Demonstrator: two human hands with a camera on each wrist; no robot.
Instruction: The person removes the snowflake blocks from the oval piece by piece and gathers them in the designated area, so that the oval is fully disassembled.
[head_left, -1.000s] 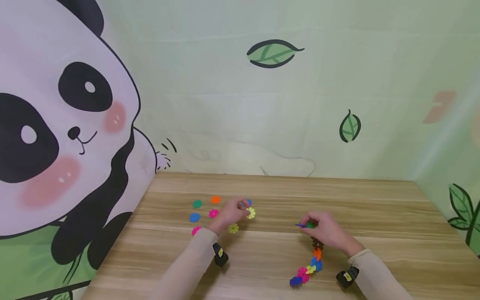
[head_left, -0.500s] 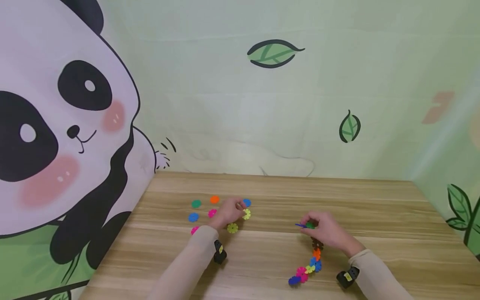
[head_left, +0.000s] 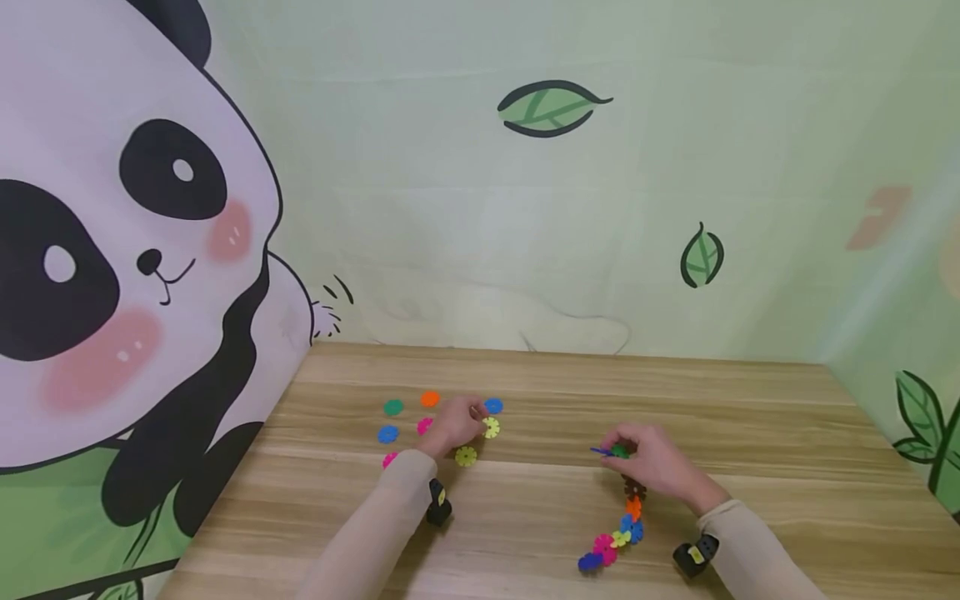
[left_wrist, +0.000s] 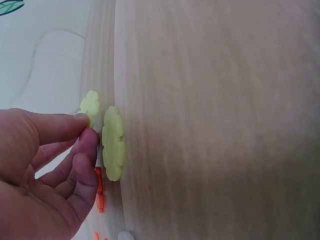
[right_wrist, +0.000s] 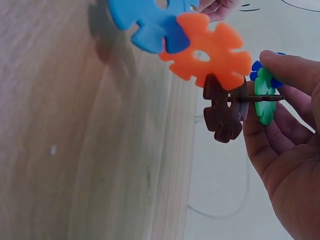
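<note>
My left hand [head_left: 459, 422] pinches a yellow snowflake disc [head_left: 491, 427] between thumb and fingertips, low over the table; its notched edge [left_wrist: 90, 105] shows past the thumb in the left wrist view. Another yellow disc [left_wrist: 114, 144] is nearer that camera. My right hand [head_left: 660, 460] grips the upper end of a chain of interlocked snowflake discs, at the green disc [right_wrist: 265, 97] and dark blue disc [right_wrist: 256, 70]. Below these hang a brown disc [right_wrist: 224, 110], an orange disc [right_wrist: 210, 52] and a light blue disc [right_wrist: 150, 22]. The chain's tail ends in a dark blue disc [head_left: 590, 562] near the front.
Around my left hand lie loose discs: green [head_left: 393, 407], orange [head_left: 430, 399], blue [head_left: 387, 434], another blue [head_left: 492, 406] and pink [head_left: 390, 460]. The wooden table [head_left: 525, 533] meets a printed wall cloth [head_left: 450, 208] behind.
My left hand has drawn slightly left with the yellow snowflake disc, uncovering more of the blue disc behind it. The right hand and the chain have stayed in place.
</note>
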